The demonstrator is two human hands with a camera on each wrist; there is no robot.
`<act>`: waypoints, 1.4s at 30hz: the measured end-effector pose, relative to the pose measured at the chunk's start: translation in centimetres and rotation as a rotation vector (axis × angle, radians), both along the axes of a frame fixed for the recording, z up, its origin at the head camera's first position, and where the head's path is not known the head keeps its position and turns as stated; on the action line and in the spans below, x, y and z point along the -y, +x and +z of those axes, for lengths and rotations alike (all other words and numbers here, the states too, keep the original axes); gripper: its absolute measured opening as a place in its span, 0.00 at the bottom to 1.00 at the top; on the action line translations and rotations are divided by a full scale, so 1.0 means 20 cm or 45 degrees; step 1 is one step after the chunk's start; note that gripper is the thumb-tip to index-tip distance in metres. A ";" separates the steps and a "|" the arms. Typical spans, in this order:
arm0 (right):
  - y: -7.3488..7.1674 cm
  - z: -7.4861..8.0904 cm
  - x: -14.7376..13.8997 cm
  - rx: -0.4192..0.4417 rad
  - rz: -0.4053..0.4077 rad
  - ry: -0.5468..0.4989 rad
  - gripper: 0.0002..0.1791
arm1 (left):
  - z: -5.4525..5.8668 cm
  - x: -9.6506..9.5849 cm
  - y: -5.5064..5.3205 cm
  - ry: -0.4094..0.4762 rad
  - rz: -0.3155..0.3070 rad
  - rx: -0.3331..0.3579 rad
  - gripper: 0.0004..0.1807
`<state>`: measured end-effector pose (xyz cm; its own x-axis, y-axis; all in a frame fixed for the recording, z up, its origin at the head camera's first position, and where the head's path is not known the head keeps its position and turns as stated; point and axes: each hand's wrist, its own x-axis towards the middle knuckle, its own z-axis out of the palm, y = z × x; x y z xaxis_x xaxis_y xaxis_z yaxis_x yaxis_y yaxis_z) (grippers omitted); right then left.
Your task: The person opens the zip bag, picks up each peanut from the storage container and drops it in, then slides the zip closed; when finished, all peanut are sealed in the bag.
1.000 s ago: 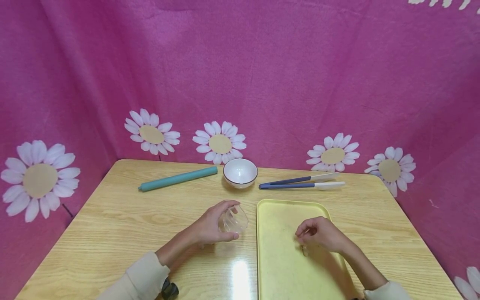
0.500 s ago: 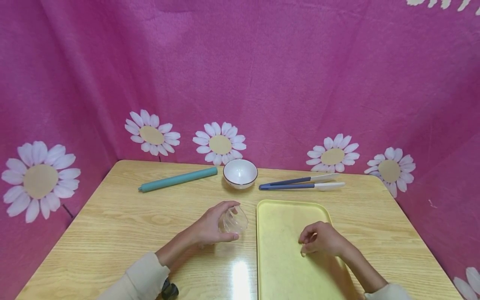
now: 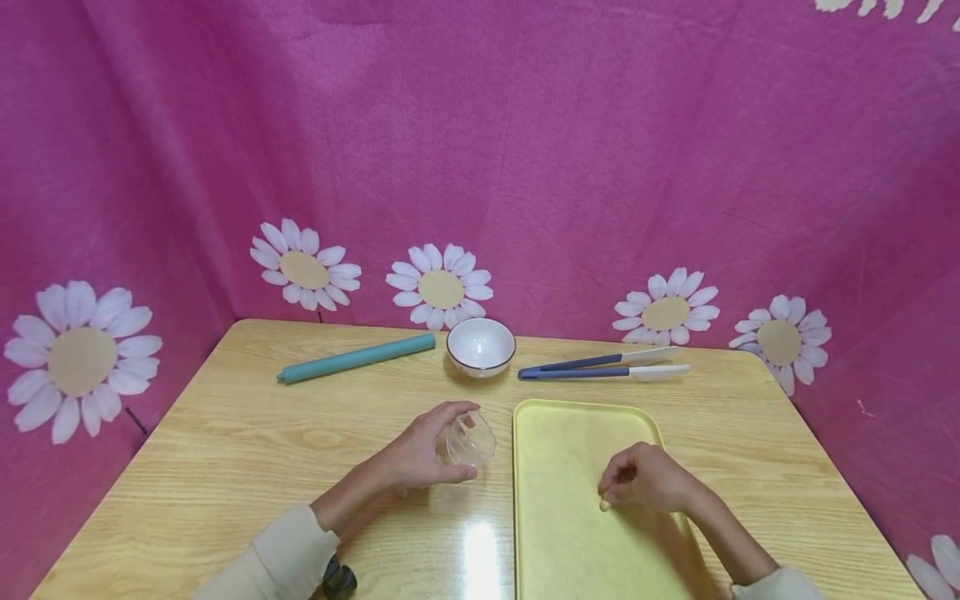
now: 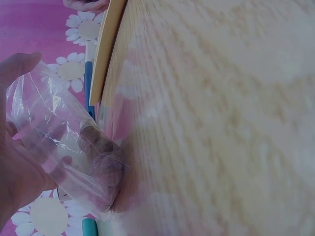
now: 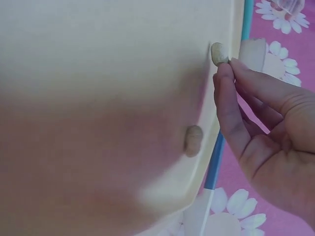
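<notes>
My left hand [image 3: 422, 454] holds a clear plastic bag [image 3: 467, 440] near the tray's left side, fingers and thumb spread around its mouth. In the left wrist view, several brown peanuts [image 4: 106, 162] show through the bag's lower part, close to the table. My right hand [image 3: 648, 479] is over the yellow tray [image 3: 555, 425], pinching a peanut [image 5: 219, 54] between thumb and fingertips. A second peanut [image 5: 193, 141] lies on the tray in the right wrist view; in the head view the right hand hides it.
A teal stick [image 3: 356, 358], a white bowl [image 3: 481, 343] with a dark rim, and blue tongs [image 3: 577, 373] with pale tips line the back of the wooden table [image 3: 247, 433]. Behind stands a pink flowered cloth [image 3: 525, 167]. A small black object [image 3: 340, 579] sits by the left sleeve.
My right hand has shifted slightly towards me and to the right, and the peanut at its fingertips now shows a paler, rounder end. The left hand and bag have stayed put.
</notes>
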<state>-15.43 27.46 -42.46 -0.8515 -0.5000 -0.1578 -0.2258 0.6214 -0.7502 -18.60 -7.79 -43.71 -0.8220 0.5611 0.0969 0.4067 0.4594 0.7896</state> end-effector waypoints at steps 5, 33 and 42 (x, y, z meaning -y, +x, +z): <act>-0.04 0.03 0.04 -0.099 0.018 -0.033 0.01 | 0.00 0.00 0.00 0.017 -0.002 -0.009 0.43; -0.13 0.08 0.65 -0.244 -0.137 -0.456 0.07 | -0.01 -0.01 -0.01 -0.001 -0.018 -0.054 0.43; -0.11 0.10 0.64 -0.227 -0.122 -0.409 0.09 | -0.01 0.00 -0.01 0.017 -0.037 -0.052 0.43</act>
